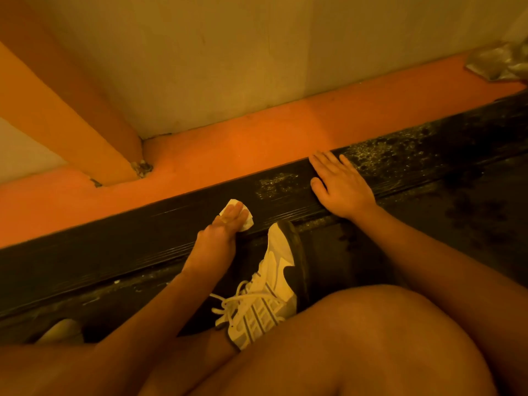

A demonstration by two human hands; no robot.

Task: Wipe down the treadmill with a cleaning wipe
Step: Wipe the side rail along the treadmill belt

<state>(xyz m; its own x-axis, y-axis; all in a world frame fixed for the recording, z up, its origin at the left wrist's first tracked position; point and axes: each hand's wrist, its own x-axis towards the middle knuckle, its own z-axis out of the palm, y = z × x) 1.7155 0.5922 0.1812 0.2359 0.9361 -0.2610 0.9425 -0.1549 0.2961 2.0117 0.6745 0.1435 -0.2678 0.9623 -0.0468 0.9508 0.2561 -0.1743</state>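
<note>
You're crouched low on the treadmill (445,224), working its side rail (137,238), the long dark strip next to the orange floor (228,144).

L side: your left hand (220,232) has the wipe (249,220) pinned to the rail. The fingers lie fairly straight and close together on top of it, pressing rather than gripping, and white edges poke out past the fingertips. That's prob. so the whole pad of cloth stays flat on the ribbed surface.

R side: your right hand (341,190) sits palm-down on the same rail, apart from the wipe. Its fingers are spread wide and hold nothing; it looks like a brace for your weight while you lean fwd.

Your shoe (268,292) is planted w/ its toe up against the rail's inner edge, just beside the wipe, which likely steadies the crouch.

Between the hands there's a pale dust patch (274,182), and heavier speckling (400,155) runs beyond the right hand. The rail left of the wipe looks cleaner. So my guess is you're approx. midway along this rail, w/ the dirtier stretch to the right not yet done.
</note>
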